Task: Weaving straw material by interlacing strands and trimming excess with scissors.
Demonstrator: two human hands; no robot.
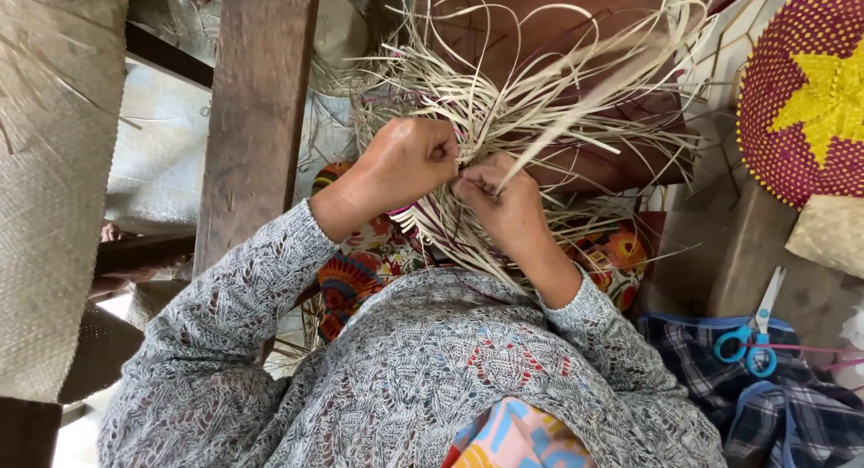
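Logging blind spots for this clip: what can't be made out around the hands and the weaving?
- Head view: fingertips of left hand and right hand are curled into the straw strips, so the grip is unclear.
- Woven base is hidden under both hands.
- Scissors: blade tips blend with the background.
- Red-and-yellow woven mat is cut by the right edge.

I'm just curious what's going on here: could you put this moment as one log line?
left hand: pinching pale straw weaving strips | right hand: gripping same strips | blue-handled scissors: lying on dark checked cloth
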